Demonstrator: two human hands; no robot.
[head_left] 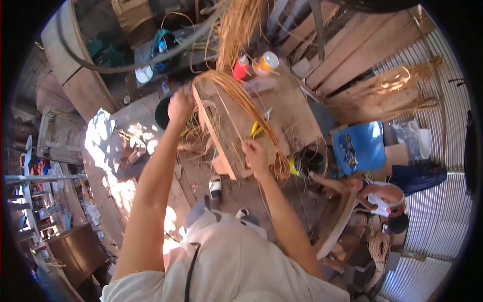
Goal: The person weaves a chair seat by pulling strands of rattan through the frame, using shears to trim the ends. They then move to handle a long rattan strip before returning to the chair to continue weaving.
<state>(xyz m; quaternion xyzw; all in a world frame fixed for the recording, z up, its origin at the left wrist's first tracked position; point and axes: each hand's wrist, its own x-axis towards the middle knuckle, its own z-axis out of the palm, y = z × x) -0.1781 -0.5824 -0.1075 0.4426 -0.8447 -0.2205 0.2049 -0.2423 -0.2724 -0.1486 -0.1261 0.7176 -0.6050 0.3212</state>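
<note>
My left hand (181,106) is closed, raised by the far left corner of the work table (297,113); what its fingers hold, if anything, is hidden. Lower and to the right, my right hand (255,158) is pinched at the near end of a thin pale strip (229,111), which looks like rattan. A bundle of long tan strands (241,94) arches over the table, its tied end just right of my right hand. Between my hands a straight wooden slat (214,132) slants along the table's left edge. Yellow-handled pliers (257,129) lie beyond my right hand.
A red bottle (241,68) and a yellow jar (266,64) stand at the table's back. More strands (239,32) hang above. At right are a blue chair (358,147) with dark items on it and another person (385,198), seated low. Loose strips litter the floor.
</note>
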